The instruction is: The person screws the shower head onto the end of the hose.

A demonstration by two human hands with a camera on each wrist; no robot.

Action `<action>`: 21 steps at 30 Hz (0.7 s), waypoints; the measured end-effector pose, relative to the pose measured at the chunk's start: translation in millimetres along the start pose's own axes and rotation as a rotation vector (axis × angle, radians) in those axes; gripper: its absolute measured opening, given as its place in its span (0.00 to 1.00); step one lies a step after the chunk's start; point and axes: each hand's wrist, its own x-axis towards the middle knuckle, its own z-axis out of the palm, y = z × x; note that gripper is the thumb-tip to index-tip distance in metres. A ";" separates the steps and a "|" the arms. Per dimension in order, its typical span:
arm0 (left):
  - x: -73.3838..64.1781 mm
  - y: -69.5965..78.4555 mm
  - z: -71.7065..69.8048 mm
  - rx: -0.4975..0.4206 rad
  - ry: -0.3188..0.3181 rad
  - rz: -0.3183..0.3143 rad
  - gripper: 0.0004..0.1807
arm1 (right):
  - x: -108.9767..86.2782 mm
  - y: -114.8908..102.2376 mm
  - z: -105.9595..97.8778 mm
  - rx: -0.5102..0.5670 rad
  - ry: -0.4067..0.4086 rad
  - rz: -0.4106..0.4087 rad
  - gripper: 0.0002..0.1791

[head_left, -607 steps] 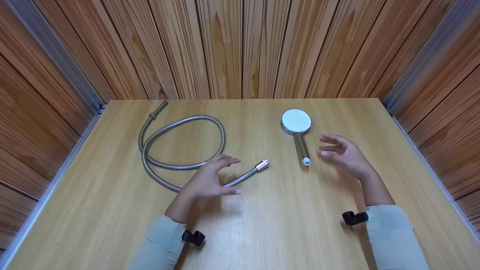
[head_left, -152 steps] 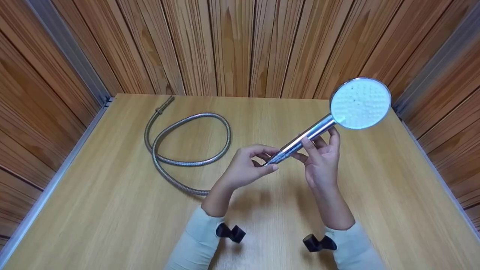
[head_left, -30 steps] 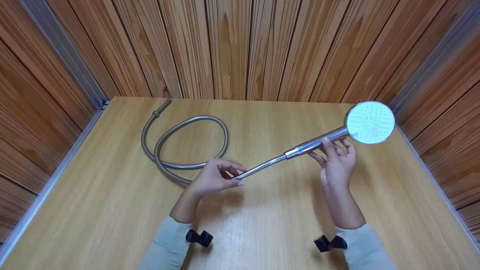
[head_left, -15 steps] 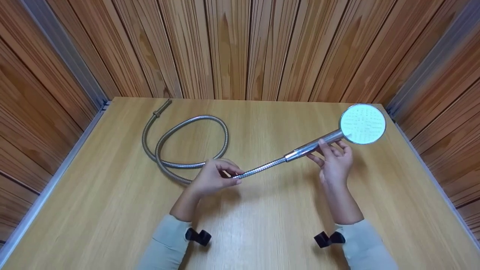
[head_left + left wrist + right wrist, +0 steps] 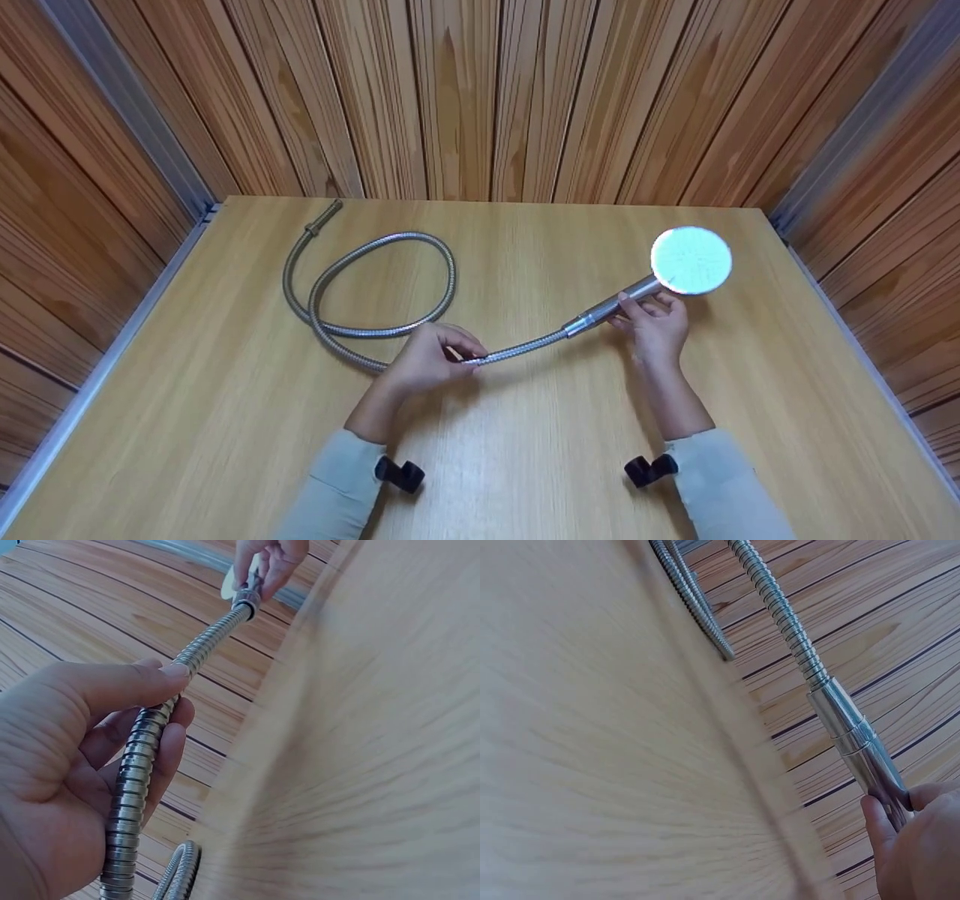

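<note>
My right hand (image 5: pixel 660 330) grips the chrome handle of a shower head (image 5: pixel 691 260), whose pale round face is turned up. Joined to the handle's lower end is the metal fitting of a ribbed shower hose (image 5: pixel 525 347). In the head view my left hand (image 5: pixel 431 358) pinches that hose a little way from the fitting. The left wrist view shows the thumb on top of the hose (image 5: pixel 133 780) and fingers beneath it. From there the hose runs back in a loop on the table, its free end at the far left. In the right wrist view fingers wrap the handle (image 5: pixel 881 780).
The wooden table (image 5: pixel 540 465) spreads under both hands. Wood-plank walls (image 5: pixel 457 97) stand behind it and at both sides. A black wrist camera (image 5: pixel 400 474) sits on the left sleeve, another (image 5: pixel 650 471) on the right.
Over the last second my right hand has lowered the shower head and brought it left, nearer the table. My left hand stays almost in place on the hose. Earlier the two parts lay apart.
</note>
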 end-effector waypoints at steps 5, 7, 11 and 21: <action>0.1 -0.2 1.1 0.002 -0.004 0.019 0.11 | 3.8 8.7 -1.6 -0.089 -0.001 0.054 0.35; 0.1 0.4 1.3 0.006 -0.006 0.014 0.11 | 5.3 11.8 -1.9 -0.115 0.006 0.075 0.35; 0.0 1.3 1.7 0.012 -0.008 -0.012 0.12 | 8.4 16.4 -2.6 -0.121 0.014 0.124 0.35; 5.0 0.6 1.1 0.016 0.001 -0.019 0.12 | 16.8 16.9 -5.4 -0.117 -0.026 0.216 0.38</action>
